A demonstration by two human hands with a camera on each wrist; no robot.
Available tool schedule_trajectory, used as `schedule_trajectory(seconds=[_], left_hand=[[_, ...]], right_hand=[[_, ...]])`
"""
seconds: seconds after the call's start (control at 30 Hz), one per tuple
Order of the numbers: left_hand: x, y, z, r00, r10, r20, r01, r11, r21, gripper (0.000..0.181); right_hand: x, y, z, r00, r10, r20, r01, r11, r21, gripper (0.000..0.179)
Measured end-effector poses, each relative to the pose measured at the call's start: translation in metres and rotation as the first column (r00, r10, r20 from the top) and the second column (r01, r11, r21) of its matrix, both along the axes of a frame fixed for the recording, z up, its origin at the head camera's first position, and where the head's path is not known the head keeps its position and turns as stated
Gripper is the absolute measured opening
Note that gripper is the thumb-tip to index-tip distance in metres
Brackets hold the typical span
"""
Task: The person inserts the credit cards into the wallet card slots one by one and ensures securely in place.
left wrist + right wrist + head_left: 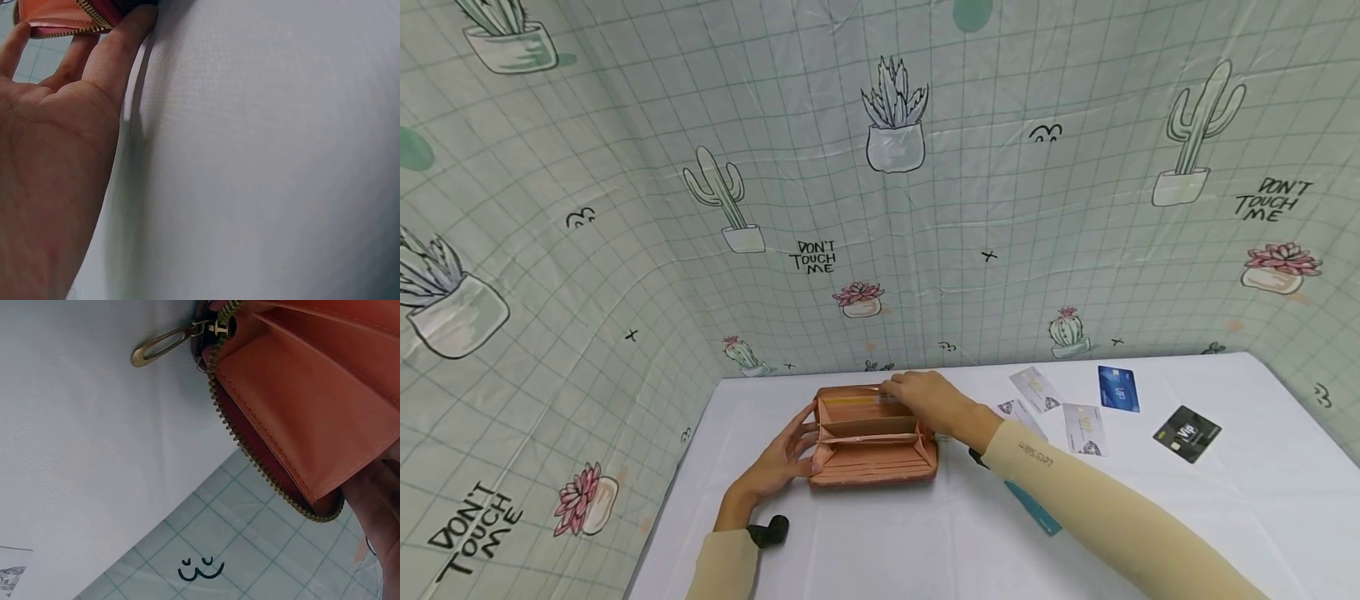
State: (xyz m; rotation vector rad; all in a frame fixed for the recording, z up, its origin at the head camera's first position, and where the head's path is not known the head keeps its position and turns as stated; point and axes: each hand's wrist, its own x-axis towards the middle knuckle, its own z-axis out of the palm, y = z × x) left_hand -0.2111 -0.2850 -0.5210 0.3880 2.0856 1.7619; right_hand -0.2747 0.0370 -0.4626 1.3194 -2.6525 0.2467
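Observation:
An orange zip-around wallet (874, 467) lies spread open on the white table, its pleated inner compartments facing up. My left hand (786, 454) grips its left end, the thumb at the near half and the fingers toward the far half. In the left wrist view those fingers (115, 53) are spread along the zipped edge. Bent over the far right edge is my right hand (928, 396), its fingertips at the far inner pocket. A thin yellow strip shows along that pocket. The right wrist view shows a brass zipper pull (162, 347) hanging from the wallet's end.
To the right lie several pale VIP cards (1084, 429), a blue card (1118, 388) and a black card (1187, 433). A teal card (1036, 510) is partly under the right sleeve (1075, 492). A patterned cloth (955, 208) rises behind the table (865, 550).

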Motion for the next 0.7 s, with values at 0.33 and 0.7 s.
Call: schedule_trajectory(seconds=[0.33, 0.7], left_hand=[[0.0, 0.001, 0.001, 1.0, 0.004, 0.014, -0.003, 1.0, -0.012, 0.106], [0.0, 0.001, 0.001, 1.0, -0.006, 0.011, 0.006, 1.0, 0.012, 0.107]], right_hand=[[0.0, 0.006, 0.008, 0.989, 0.008, 0.146, -0.002, 0.999, -0.041, 0.04], [0.01, 0.033, 0.015, 0.945, 0.087, 0.314, 0.054, 0.908, -0.415, 0.024]])
